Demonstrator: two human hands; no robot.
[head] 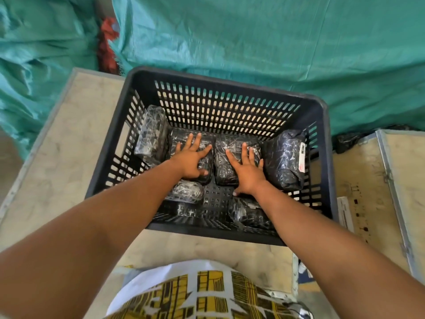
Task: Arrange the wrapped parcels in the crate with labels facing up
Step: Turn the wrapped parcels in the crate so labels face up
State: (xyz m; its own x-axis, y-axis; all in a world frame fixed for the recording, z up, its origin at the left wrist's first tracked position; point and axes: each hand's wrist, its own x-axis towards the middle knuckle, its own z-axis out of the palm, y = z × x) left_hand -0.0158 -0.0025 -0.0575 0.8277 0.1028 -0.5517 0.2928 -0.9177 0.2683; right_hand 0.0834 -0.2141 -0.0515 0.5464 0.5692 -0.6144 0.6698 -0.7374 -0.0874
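A black slotted plastic crate [326, 157] stands on a pale board and holds several parcels wrapped in shiny black film. My left hand [190, 158] lies flat, fingers spread, on the middle-left parcel [204, 161]. My right hand [247, 169] lies flat on the middle-right parcel [226, 166]. One parcel [151, 134] leans against the crate's left wall. Another parcel [284, 157] leans at the right wall, and a white label [302, 157] shows on its right side. Two more parcels [186, 192] [249, 212] lie near the front, partly hidden by my forearms.
The pale board [69, 139] has a metal-edged rim at left. A second metal-edged board [368, 171] sits at right with a white strip [345, 212] on it. Teal tarpaulin [253, 38] hangs behind the crate. A white and yellow printed bag [207, 293] lies at the front.
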